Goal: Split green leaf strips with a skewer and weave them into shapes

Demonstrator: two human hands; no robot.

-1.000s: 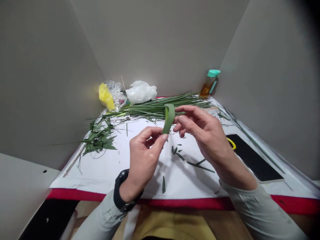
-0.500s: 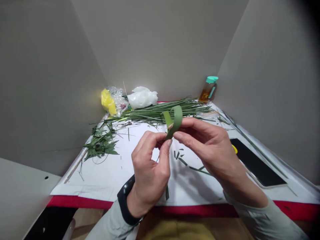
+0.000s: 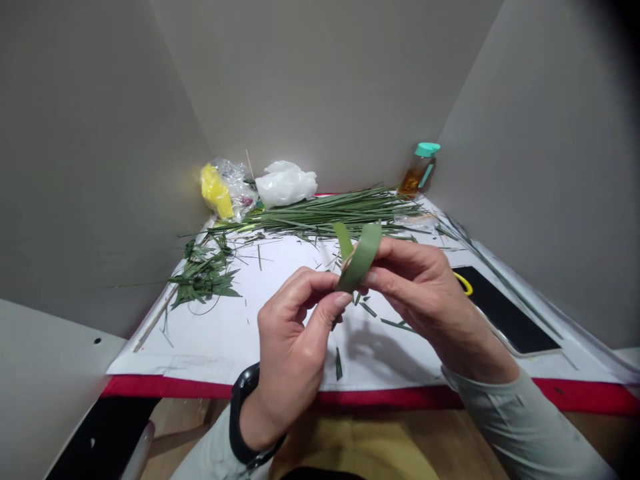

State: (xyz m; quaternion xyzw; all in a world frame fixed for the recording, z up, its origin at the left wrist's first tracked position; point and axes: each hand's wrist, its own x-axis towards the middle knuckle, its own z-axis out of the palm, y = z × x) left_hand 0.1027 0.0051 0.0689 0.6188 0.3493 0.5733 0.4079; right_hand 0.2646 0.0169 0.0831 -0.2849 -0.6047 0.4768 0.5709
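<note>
A broad green leaf strip (image 3: 364, 259) is curled into a loop above the middle of the table, its short end standing up on the left. My left hand (image 3: 300, 333), with a black watch on the wrist, pinches the bottom of the loop between thumb and forefinger. From the right side, my right hand (image 3: 425, 293) grips the same strip with thumb and fingers. A thin pale stem shows at the crossing of the strip; where it runs inside the fingers is hidden.
Long green blades (image 3: 340, 210) lie in a pile at the back. Leafy cuttings (image 3: 203, 277) are at left, a white plastic bag (image 3: 286, 183) and a yellow-and-clear bag (image 3: 217, 192) behind. A teal-capped bottle (image 3: 419, 170) stands back right. A black tablet-like slab (image 3: 515, 317) lies right, beside a yellow handle (image 3: 463, 283).
The leaf loop has shifted slightly right and tilted, showing more of its broad face. Both hands still grip it. The whole view has shifted a little.
</note>
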